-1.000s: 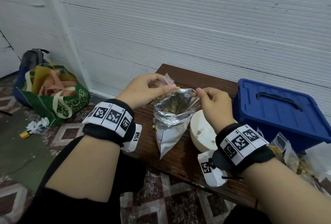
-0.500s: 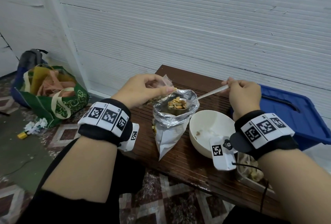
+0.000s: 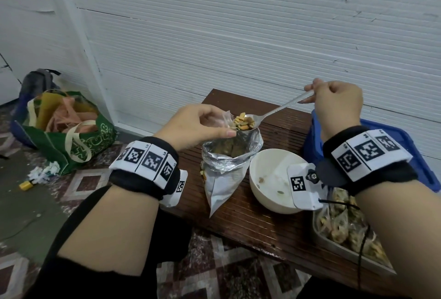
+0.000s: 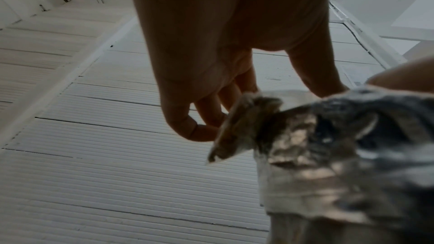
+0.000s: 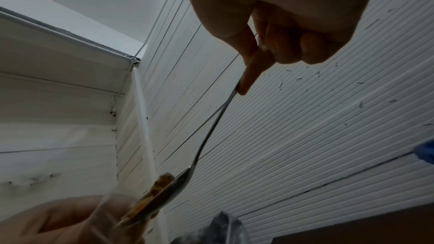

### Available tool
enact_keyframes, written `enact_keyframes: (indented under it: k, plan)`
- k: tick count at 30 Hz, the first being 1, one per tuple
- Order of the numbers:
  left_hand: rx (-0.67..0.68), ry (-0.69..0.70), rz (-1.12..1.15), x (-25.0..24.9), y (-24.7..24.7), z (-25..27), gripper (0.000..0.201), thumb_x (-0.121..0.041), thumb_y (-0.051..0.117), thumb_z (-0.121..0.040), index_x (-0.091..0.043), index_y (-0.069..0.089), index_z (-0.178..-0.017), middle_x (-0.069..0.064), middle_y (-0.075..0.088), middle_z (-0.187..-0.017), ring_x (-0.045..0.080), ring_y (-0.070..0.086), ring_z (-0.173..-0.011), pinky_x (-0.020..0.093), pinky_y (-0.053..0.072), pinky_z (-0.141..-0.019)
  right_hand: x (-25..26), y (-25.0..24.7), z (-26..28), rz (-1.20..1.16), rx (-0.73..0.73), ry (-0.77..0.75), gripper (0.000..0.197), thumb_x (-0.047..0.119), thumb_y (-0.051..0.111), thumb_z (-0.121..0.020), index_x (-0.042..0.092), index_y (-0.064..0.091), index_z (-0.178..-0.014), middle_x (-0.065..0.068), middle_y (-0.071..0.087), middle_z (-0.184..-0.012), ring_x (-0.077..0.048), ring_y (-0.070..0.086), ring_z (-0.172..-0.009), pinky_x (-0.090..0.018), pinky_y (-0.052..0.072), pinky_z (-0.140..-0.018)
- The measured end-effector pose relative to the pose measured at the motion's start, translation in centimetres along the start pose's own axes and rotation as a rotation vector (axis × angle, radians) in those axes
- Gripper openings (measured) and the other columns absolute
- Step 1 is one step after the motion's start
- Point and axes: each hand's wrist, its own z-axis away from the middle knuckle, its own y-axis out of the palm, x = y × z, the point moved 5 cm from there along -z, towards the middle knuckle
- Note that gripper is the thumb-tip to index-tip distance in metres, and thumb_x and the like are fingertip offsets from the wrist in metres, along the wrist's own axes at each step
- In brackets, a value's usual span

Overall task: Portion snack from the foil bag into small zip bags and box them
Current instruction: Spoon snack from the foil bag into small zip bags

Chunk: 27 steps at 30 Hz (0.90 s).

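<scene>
- The left hand (image 3: pixel 198 126) pinches a small clear zip bag (image 3: pixel 225 119) just above the mouth of the foil bag (image 3: pixel 226 165).
- From the left wrist view, its fingers (image 4: pixel 206 110) curl in and its thumb reaches down to the foil bag's rim. The zip bag is hard to make out there, so the pinch shows best from the head view.
- The right hand (image 3: pixel 336 105) holds a metal spoon (image 3: pixel 274 112) by the far end of its handle, with the fingers curled round it.
- The spoon's bowl is full of snack pieces (image 3: pixel 243 122). It sits right at the open top of the zip bag, above the foil bag.
- The foil bag stands open on the brown table (image 3: pixel 250 222). More snack shows inside it.
- 1 white bowl (image 3: pixel 269 179) sits just right of the foil bag on the table. A few crumbs lie in it.
- A blue box (image 3: pixel 420 169) with its lid on sits at the right, behind the right wrist.
- A metal tray (image 3: pixel 319 234) sits near the right edge of the table. Filled zip bags (image 3: pixel 338 222) lie in it.
- On the floor at the left stands a green cloth bag (image 3: pixel 78 146) with a grey backpack (image 3: pixel 38 81) behind it.
- A white ribbed wall (image 3: pixel 238 36) is behind the table.
</scene>
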Motion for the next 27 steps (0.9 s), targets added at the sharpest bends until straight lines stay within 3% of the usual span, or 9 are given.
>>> enact_keyframes:
  k: [3,7,12,15,17,19,23,25,27]
  plan:
    - [-0.012,-0.011,-0.029,0.1,0.4,-0.2,0.046,-0.045,0.083,-0.061,-0.027,0.071,-0.103,-0.014,0.07,-0.1,-0.002,0.062,-0.093,0.015,0.048,-0.08,0.7,0.8,0.6,0.012,0.014,-0.041,0.035,0.023,0.05,-0.097,0.022,0.065,-0.066,0.006,0.066,-0.069,-0.002,0.059,-0.063,-0.015,0.044,-0.06]
    - [-0.012,-0.003,-0.037,-0.1,1.1,-0.4,0.042,-0.037,0.085,-0.064,-0.031,0.067,-0.102,-0.019,0.066,-0.095,-0.012,0.058,-0.087,0.003,0.044,-0.071,1.5,1.7,1.6,0.043,0.04,-0.113,0.031,0.026,0.051,-0.097,0.021,0.067,-0.072,0.006,0.064,-0.067,-0.001,0.054,-0.059,-0.014,0.042,-0.057]
    - [-0.056,0.028,-0.051,-0.4,1.7,-0.5,0.041,-0.043,0.084,-0.064,-0.033,0.067,-0.1,-0.014,0.067,-0.093,-0.003,0.059,-0.084,0.006,0.045,-0.068,3.1,2.7,3.1,-0.054,0.113,-0.259,0.025,0.028,0.054,-0.096,0.028,0.067,-0.074,0.001,0.069,-0.073,-0.013,0.066,-0.072,-0.022,0.05,-0.071]
    - [-0.081,0.042,-0.014,-0.7,1.5,-0.3,0.038,-0.045,0.081,-0.065,-0.033,0.066,-0.098,-0.016,0.066,-0.091,-0.006,0.058,-0.083,0.008,0.046,-0.07,4.5,2.6,3.9,-0.175,0.172,-0.371,0.018,0.022,0.056,-0.096,0.02,0.07,-0.085,0.005,0.069,-0.078,-0.012,0.069,-0.077,-0.02,0.052,-0.076]
    - [-0.118,0.044,0.03,-0.9,1.0,-0.2,0.034,-0.048,0.077,-0.066,-0.034,0.065,-0.095,-0.017,0.065,-0.094,-0.002,0.059,-0.089,0.013,0.048,-0.076,5.1,1.9,3.9,-0.249,0.148,-0.43,0.017,0.02,0.056,-0.096,0.013,0.071,-0.09,0.004,0.069,-0.08,-0.01,0.07,-0.076,-0.018,0.052,-0.075]
    - [-0.167,0.041,0.057,-0.9,0.2,-0.2,0.033,-0.048,0.073,-0.068,-0.031,0.065,-0.094,-0.014,0.065,-0.095,0.002,0.06,-0.091,0.016,0.048,-0.078,5.4,0.9,3.5,-0.324,0.074,-0.44,0.018,0.019,0.056,-0.096,0.01,0.071,-0.091,-0.002,0.07,-0.083,-0.012,0.069,-0.077,-0.016,0.05,-0.072]
    - [-0.225,0.028,0.104,-0.4,-1.5,-0.1,0.029,-0.046,0.069,-0.074,-0.029,0.066,-0.098,-0.013,0.068,-0.099,0.002,0.063,-0.093,0.021,0.052,-0.082,4.6,-1.1,2.1,-0.333,-0.112,-0.375,0.02,0.026,0.056,-0.095,0.019,0.071,-0.085,-0.006,0.071,-0.084,-0.011,0.067,-0.074,-0.016,0.049,-0.068]
    - [-0.23,0.029,0.108,-0.2,-2.2,0.1,0.033,-0.054,0.065,-0.07,-0.035,0.065,-0.097,-0.012,0.069,-0.102,0.005,0.064,-0.096,0.025,0.052,-0.084,3.9,-1.1,1.8,-0.26,-0.119,-0.337,0.02,0.028,0.056,-0.095,0.023,0.07,-0.082,-0.001,0.071,-0.082,-0.011,0.069,-0.075,-0.021,0.053,-0.074]
    - [-0.241,0.035,0.136,-0.1,-2.6,0.1,0.032,-0.057,0.064,-0.069,-0.039,0.065,-0.095,-0.01,0.069,-0.107,0.009,0.064,-0.099,0.029,0.054,-0.084,3.0,-0.4,2.1,-0.149,-0.066,-0.3,0.02,0.03,0.056,-0.095,0.025,0.07,-0.081,0.002,0.071,-0.079,-0.007,0.068,-0.075,-0.016,0.052,-0.074]
